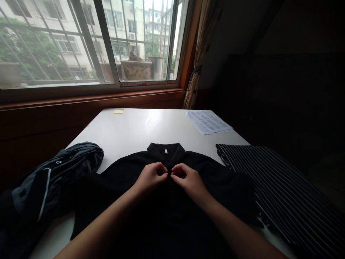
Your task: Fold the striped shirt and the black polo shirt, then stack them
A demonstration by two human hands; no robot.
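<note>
Shirt (167,212), black, lies front-up on the white counter (134,126), long axis running away from the person, collar (153,152) farthest. Left hand (151,175) and right hand (191,180), equally near, converge below it, fingers curled, each grip pinched on the placket (170,192).

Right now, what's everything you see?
Collared cloth shirt: one, black, central
Crumpled cloth garment: one, dark grey, left
Striped cloth: one, black-white, right
Rectangular table: one, white, underneath
Square paper note: one, yellow, far left
Printed paper sheets: several, white, far right
Framed glass window: one, grey, beyond
Patterned curtain: one, tan, beside window
Patterned pot: one, brown, outside
Buildings: several, pale, outside
Foliage: uncounted, green, outside
Forearms: two, bare, nearest
Left hand: one, bare, on shirt
Right hand: one, bare, on shirt
</note>
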